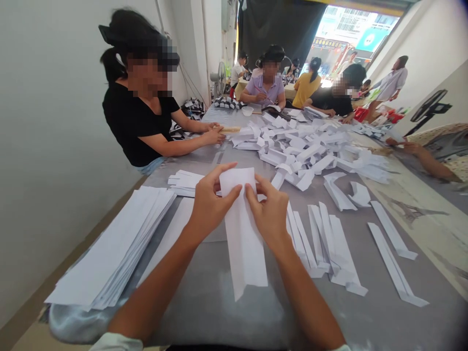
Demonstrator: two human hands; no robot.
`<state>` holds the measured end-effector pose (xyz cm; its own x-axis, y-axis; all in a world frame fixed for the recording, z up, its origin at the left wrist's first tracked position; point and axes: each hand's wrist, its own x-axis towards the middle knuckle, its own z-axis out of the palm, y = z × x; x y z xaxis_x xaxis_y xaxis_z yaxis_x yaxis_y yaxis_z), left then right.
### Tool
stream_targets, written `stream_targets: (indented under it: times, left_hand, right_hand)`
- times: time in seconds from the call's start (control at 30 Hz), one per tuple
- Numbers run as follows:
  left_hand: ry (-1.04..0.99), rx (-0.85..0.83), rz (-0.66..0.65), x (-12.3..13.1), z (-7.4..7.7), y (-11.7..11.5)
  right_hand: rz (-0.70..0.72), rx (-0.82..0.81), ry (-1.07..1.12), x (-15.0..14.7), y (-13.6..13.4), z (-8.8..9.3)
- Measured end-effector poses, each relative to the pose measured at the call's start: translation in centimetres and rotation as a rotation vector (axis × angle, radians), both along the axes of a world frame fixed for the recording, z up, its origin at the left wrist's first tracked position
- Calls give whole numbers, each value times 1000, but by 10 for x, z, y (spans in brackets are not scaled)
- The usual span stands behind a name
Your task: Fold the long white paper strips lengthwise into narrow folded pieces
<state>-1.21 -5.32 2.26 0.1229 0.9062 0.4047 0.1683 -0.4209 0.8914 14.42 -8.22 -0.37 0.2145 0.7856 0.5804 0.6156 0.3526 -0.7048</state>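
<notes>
A long white paper strip lies lengthwise on the grey table in front of me. My left hand pinches its far end from the left, thumb on top of the sheet. My right hand grips the same end from the right, fingers curled over the paper's edge. Both hands meet at the top of the strip.
A stack of flat white sheets lies at my left. Folded strips lie at my right, and a big heap of folded paper fills the table's middle. A person in black sits at left; others sit further back.
</notes>
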Motion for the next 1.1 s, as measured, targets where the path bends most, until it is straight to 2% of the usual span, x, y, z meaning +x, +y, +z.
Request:
stream_targets:
  times: [0.27,0.4,0.5,0.67,0.87,0.97,1.1]
  left_hand:
    - [-143,-60,26,5,-5,4]
    - [-228,-69,31,6,-3,4]
    - [-275,-30,58,5,-2,5]
    - [-274,23,153,2,1,6]
    - [-300,-46,147,1,7,3]
    - [-300,-73,117,1,8,1]
    - [-310,-112,92,1,7,0]
  right_hand:
    - [-30,107,-295,-12,-5,1]
    - [-26,126,-357,-15,-9,5]
    - [32,113,-333,-18,-12,7]
    - [270,77,-16,-20,-16,10]
    - [334,-188,496,-17,-14,18]
    - [424,-263,602,-16,-11,17]
    - [496,-287,706,-17,-6,14]
